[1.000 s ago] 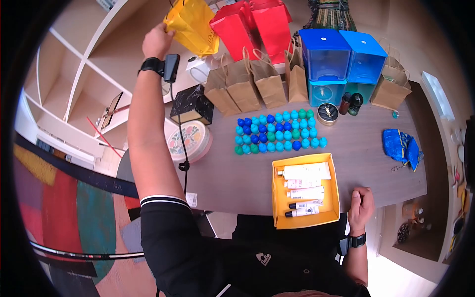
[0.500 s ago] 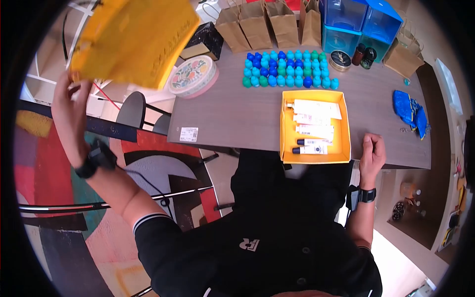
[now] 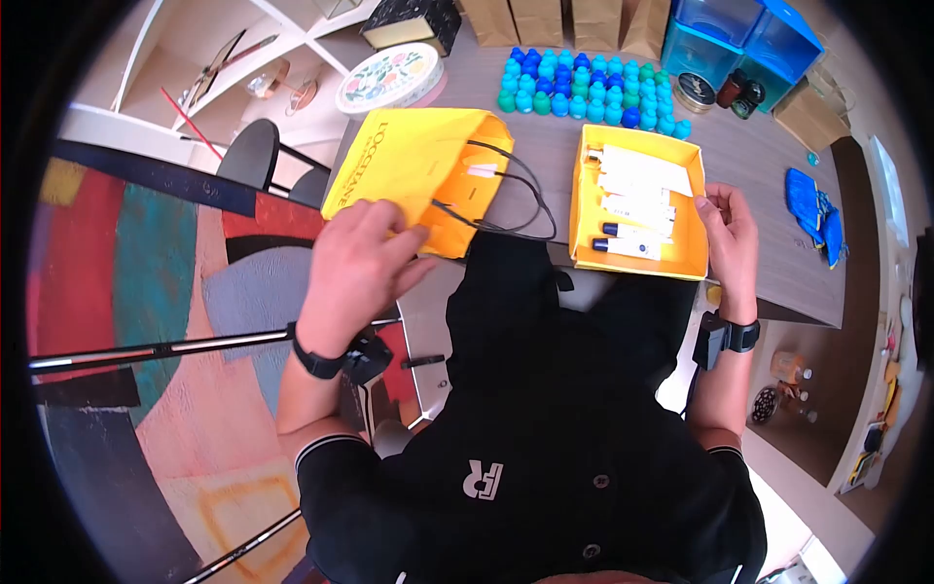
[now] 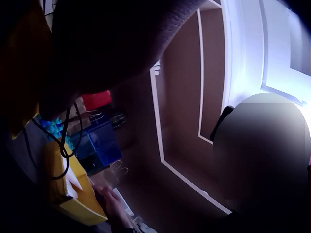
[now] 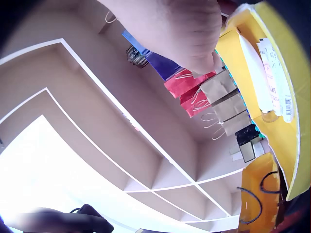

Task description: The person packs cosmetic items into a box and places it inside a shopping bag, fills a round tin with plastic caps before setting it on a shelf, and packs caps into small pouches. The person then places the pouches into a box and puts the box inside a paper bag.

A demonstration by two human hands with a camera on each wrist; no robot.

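A yellow paper bag (image 3: 404,165) with black cord handles lies tilted over the table's front edge, its mouth facing right. My left hand (image 3: 355,268) holds its lower near side, fingers against the printed face. Beside the bag sits an open yellow box (image 3: 637,268), also large in the right wrist view. Several white tubes (image 3: 642,175) lie in a row inside it, two with dark caps. My right hand (image 3: 732,234) grips the box's right wall, thumb at the rim. In the left wrist view, the left hand is a dark shape near the camera.
Rows of small blue, teal and green figures (image 3: 584,92) stand behind the box. Brown paper bags (image 3: 540,21), blue clear boxes (image 3: 705,54), a round floral tin (image 3: 392,76) and a black marbled box (image 3: 413,24) line the back. A blue pouch (image 3: 812,214) lies far right.
My left hand has brought the yellow bag from the back left down to the table front, left of the box. My right hand has moved from the table edge onto the box's right wall.
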